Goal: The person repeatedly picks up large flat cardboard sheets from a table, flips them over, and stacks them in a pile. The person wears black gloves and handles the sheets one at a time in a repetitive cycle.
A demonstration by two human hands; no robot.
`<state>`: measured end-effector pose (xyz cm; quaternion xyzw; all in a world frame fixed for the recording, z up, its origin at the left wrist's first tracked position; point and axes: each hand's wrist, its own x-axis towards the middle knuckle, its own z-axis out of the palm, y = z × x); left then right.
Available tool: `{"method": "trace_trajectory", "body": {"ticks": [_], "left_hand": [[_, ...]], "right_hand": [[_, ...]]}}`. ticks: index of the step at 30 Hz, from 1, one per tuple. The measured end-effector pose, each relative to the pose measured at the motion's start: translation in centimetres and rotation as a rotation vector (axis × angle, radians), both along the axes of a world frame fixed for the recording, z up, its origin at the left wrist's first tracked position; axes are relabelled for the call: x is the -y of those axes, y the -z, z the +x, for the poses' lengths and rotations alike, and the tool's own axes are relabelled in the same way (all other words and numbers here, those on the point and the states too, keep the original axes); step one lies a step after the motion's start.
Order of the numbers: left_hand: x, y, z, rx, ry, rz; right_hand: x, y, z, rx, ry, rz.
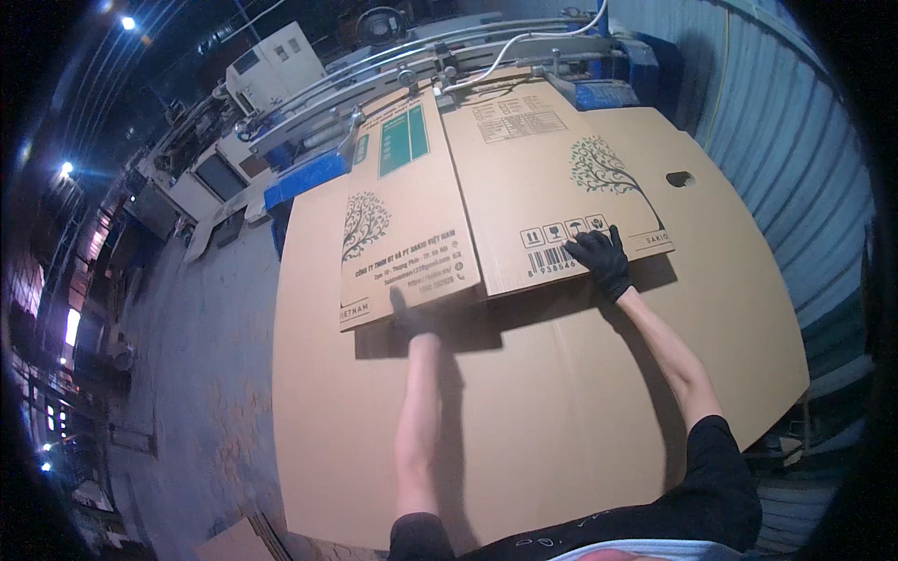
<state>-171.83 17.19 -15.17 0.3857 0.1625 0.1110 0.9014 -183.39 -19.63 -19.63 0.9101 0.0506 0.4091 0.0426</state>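
A printed brown cardboard carton blank (524, 187) stretches from the machine at the far side toward me. Its left panel (402, 224) and right panel part at a slit near me; whether they join farther back I cannot tell. The near edges stand above a large plain cardboard sheet (524, 411) and cast a shadow on it. My left hand (412, 316), dark and blurred, is closed at the left panel's near edge, thumb on top, other fingers hidden underneath. Black-gloved, my right hand (603, 262) grips the right panel's near edge with fingers over the printed face.
Across the far side runs a machine with metal rails (402, 79) and blue parts (309, 178). A white cable (533, 39) arches over it. Corrugated metal wall (776, 140) rises on the right. Grey floor (187, 374) lies left, with cardboard pieces (248, 538) at the lower left.
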Motion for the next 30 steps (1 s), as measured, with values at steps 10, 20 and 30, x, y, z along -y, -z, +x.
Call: {"method": "trace_trajectory", "body": {"ticks": [10, 20, 30], "left_hand": [[1.9, -4.2, -1.8, -0.415, -0.342, 0.540], [0.5, -0.1, 1.8, -0.139, -0.261, 0.267], [-5.7, 2.1, -8.0, 0.139, 0.042, 0.689]], "right_hand": [[-6.6, -1.4, -0.8, 0.032, -0.043, 0.107], [-16.0, -1.3, 1.7, 0.034, -0.197, 0.112], [-19.3, 0.9, 4.6, 0.110, -0.285, 0.051]]}}
